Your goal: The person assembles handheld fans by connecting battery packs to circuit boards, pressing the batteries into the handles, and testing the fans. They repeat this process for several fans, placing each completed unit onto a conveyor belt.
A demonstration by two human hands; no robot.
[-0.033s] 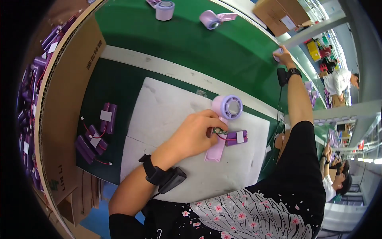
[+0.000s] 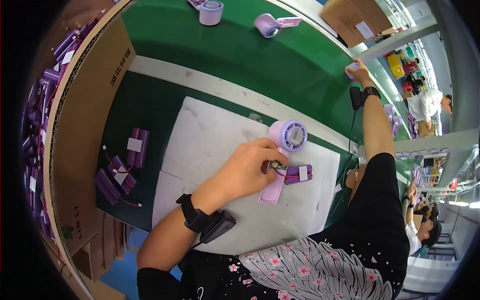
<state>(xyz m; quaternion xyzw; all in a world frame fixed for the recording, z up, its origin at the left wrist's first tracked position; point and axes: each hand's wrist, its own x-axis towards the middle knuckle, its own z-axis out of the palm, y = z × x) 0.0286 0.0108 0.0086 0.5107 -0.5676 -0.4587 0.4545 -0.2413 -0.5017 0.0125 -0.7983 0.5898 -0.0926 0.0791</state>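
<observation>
On the white foam mat (image 2: 200, 135) lies a lilac handheld fan (image 2: 288, 136), its pink handle pointing down the mat. The fingers of my left hand (image 2: 250, 162) are closed at the handle, around a small green circuit board (image 2: 278, 165). A purple battery pack (image 2: 299, 174) with a white label sits right beside the handle, a red wire running towards the board. Far out to the right, my right hand (image 2: 360, 74) grips another lilac fan (image 2: 352, 70) at the edge of the green work surface; the hand covers part of that fan.
Several loose battery packs (image 2: 119, 175) with wires lie left of the mat. A tall cardboard box (image 2: 90, 115) full of battery packs borders the left side. Two more fans (image 2: 210, 13) (image 2: 268, 25) rest on the far green belt (image 2: 200, 45). Co-workers (image 2: 424, 107) stand at right.
</observation>
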